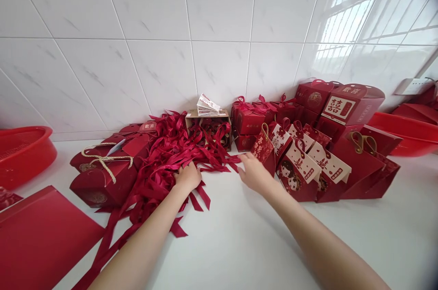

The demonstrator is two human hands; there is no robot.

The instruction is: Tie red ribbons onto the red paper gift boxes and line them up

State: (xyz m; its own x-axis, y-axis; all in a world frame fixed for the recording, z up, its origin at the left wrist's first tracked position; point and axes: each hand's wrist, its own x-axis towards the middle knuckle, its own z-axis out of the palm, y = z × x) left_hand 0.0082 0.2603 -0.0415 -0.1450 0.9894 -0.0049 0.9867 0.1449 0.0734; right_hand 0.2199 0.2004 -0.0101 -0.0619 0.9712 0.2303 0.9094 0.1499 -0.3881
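A tangled heap of dark red satin ribbons [160,153] spreads over the white counter in front of me. My left hand [189,176] is in the heap's near right edge, fingers curled down on a ribbon, their tips partly hidden. Several cut ribbon ends hang out below that hand. My right hand [253,173] reaches in from the right with thumb and fingers apart, the fingertips at the ends of ribbons trailing from the heap. Behind the ribbons stands an open cardboard box [208,122] with more ribbon in and over it. A stack of small printed cards [208,105] sits on its back edge.
Red gift boxes with cord handles [106,166] stand left. Bow-tied boxes [251,118], small printed gift bags [299,169] and larger boxes [352,102] crowd the right. Red plastic basins [25,155] flank both sides; a red flat panel [48,239] lies front left. A tiled wall [222,66] rises behind.
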